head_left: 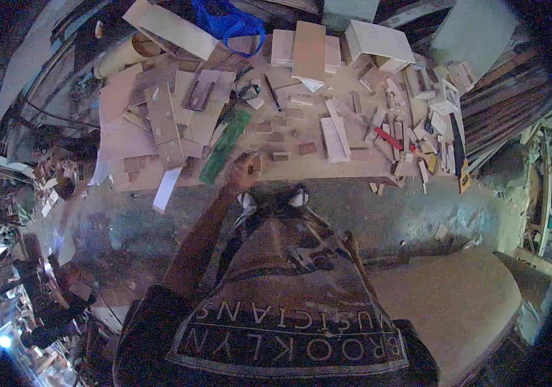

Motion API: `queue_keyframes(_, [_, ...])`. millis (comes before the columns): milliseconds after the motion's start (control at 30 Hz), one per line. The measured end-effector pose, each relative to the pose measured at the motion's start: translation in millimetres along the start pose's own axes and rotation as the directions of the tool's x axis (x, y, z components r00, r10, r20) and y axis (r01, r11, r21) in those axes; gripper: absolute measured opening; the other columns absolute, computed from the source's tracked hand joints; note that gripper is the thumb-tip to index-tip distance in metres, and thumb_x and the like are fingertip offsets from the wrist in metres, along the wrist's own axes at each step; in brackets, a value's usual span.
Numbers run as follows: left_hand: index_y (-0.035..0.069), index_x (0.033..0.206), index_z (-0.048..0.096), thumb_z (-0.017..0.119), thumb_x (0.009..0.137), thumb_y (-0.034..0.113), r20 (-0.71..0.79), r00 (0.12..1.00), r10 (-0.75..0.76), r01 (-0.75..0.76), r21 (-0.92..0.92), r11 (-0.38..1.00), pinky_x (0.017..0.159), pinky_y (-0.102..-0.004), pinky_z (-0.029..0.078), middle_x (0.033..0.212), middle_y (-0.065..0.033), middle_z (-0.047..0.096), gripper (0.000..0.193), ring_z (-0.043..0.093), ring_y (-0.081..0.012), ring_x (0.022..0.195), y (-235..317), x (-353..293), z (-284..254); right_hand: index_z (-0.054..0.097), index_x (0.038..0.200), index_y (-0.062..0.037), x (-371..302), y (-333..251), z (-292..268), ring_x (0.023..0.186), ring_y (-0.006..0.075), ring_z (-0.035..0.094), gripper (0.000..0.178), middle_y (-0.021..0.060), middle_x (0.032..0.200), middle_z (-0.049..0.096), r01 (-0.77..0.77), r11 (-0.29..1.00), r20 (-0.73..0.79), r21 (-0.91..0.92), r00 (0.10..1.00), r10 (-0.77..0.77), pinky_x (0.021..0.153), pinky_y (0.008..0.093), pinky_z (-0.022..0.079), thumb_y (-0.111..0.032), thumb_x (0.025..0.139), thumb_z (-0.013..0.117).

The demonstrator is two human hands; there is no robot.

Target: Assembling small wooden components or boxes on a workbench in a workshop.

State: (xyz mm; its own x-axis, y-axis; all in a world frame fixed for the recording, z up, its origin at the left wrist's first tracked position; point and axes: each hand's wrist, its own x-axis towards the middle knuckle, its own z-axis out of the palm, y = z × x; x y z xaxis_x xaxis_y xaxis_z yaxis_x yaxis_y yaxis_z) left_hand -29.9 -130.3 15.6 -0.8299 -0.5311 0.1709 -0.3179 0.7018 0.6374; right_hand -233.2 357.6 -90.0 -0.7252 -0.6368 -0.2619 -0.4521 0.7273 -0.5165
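Observation:
At the front edge of the workbench [308, 169], my left hand [242, 169] is closed on a small wooden block [258, 164]. To its right lie several similar small wooden blocks [281, 156], apart from one another on the bench top. A green strip [224, 147] runs diagonally just left of my hand. Only a sliver of my right arm shows beside my shirt, and my right hand is out of sight.
Boards [165, 126] overlap on the left. A handsaw [461, 155], a red-handled tool [388, 138] and many offcuts crowd the right. White boxes [379, 44] and a blue bag [227, 26] stand at the back. A large pale board [443, 303] lies at lower right.

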Motion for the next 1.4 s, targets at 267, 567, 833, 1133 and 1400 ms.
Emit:
queue_keyframes(267, [0.002, 0.135, 0.039, 0.065, 0.081, 0.022, -0.148, 0.956, 0.253, -0.203, 0.288, 0.936, 0.075, -0.0461, 0.048, 0.103, -0.0193, 0.057, 0.064, 0.058, -0.0352, 0.09, -10.2, 3.6, 9.3, 0.054, 0.121, 0.0004, 50.2, -76.2, -3.5, 0.105, 0.0325, 0.061, 0.035, 0.0213, 0.11, 0.063, -0.009, 0.995, 0.025, 0.096, 1.0, 0.007, 0.086, 0.0394, 0.049, -0.013, 0.088, 0.053])
queue_keyframes(567, [0.003, 0.105, 0.061, 0.061, 0.083, 0.021, -0.079, 0.975, -0.206, 0.215, 0.13, 0.968, 0.081, -0.048, 0.048, 0.1, -0.02, 0.06, 0.028, 0.059, -0.0382, 0.089, 39.6, 20.4, -6.6, 0.06, 0.109, -0.0007, 88.6, -184.3, -52.1, 0.1, 0.0316, 0.064, 0.029, 0.0186, 0.107, 0.065, 0.149, 0.978, -0.024, 0.143, 0.989, -0.147, 0.083, 0.0368, 0.05, -0.012, 0.083, 0.059])
queue_keyframes(833, [0.011, 0.107, 0.062, 0.058, 0.083, 0.025, -0.018, 0.975, -0.219, 0.215, 0.293, 0.932, 0.077, -0.0496, 0.049, 0.111, -0.0143, 0.057, 0.027, 0.058, -0.0358, 0.097, 21.6, 2.0, 1.7, 0.061, 0.107, -0.0029, 142.2, -269.0, -89.2, 0.092, 0.0403, 0.063, 0.024, 0.0214, 0.099, 0.065, 0.07, 0.97, -0.114, 0.235, 0.993, -0.044, 0.078, 0.0441, 0.051, -0.01, 0.084, 0.058])
queue_keyframes(1133, [0.012, 0.123, 0.056, 0.052, 0.085, 0.022, 0.007, 0.899, -0.438, 0.416, 0.306, 0.857, 0.086, -0.0465, 0.049, 0.126, -0.0139, 0.051, 0.04, 0.057, -0.0336, 0.107, 54.7, -4.6, -30.9, 0.05, 0.125, -0.006, 204.1, -290.9, -63.8, 0.1, 0.0425, 0.059, 0.037, 0.0231, 0.112, 0.06, 0.426, 0.904, -0.104, -0.029, 0.898, -0.427, 0.084, 0.0481, 0.05, -0.011, 0.088, 0.053])
queue_keyframes(1400, [0.01, 0.118, 0.059, 0.053, 0.084, 0.018, -0.059, 0.991, -0.118, 0.13, 0.297, 0.946, 0.087, -0.043, 0.049, 0.128, -0.0139, 0.05, 0.035, 0.053, -0.0325, 0.111, 13.4, 20.6, -5.8, 0.055, 0.121, -0.0066, 186.0, -292.9, -76.7, 0.095, 0.0421, 0.061, 0.037, 0.0226, 0.114, 0.06, 0.334, 0.93, 0.185, -0.154, 0.934, -0.304, 0.078, 0.0489, 0.052, -0.008, 0.084, 0.053])
